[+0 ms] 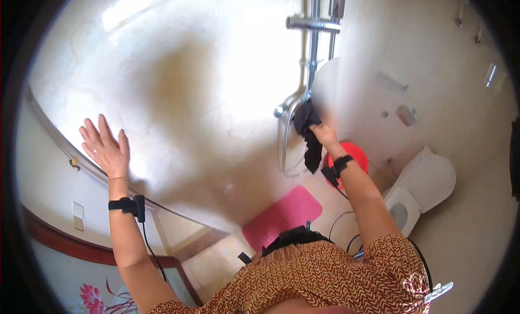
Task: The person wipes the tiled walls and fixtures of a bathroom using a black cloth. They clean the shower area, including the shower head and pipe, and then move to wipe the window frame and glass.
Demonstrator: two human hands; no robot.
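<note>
My right hand [325, 134] is closed around a black cloth [313, 151], bunched at the top with a length of it hanging down. The cloth is in front of the chrome shower fitting [280, 111] and beside its looping hose [285, 146]. Out to the left, my left hand [106, 154] is raised with its fingers spread, a ring on one of them, and holds nothing. It is over the pale, glossy wall surface [179, 135]; whether the palm touches it I cannot tell.
Below my right forearm stands a red bucket [356, 155]. To its right is a white toilet [433, 176] with its lid up. A pink mat [281, 216] lies on the floor. The chrome shower column [313, 48] rises at the far middle. A wall switch [78, 216] is at left.
</note>
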